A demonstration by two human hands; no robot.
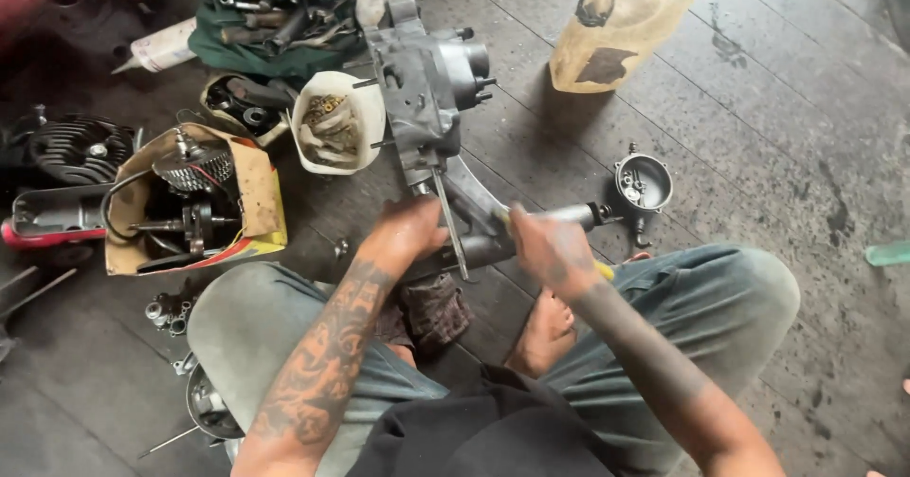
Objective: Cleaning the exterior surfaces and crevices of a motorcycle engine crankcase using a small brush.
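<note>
Our left hand point(406, 235) presses on the near end of the engine case point(431, 107) to steady it on the floor, while our right hand point(550, 249) clenches a screwdriver point(569, 216) just right of the case.

Engine casing point(428, 88) between tub point(338, 134) on left, jug point(621, 27) on right

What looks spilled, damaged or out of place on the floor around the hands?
Dark stains blotch the wooden floor to the right, like spilled oil. The yellowish jug is grimy and smeared black. Small metal parts lie loose near the knee.
</note>
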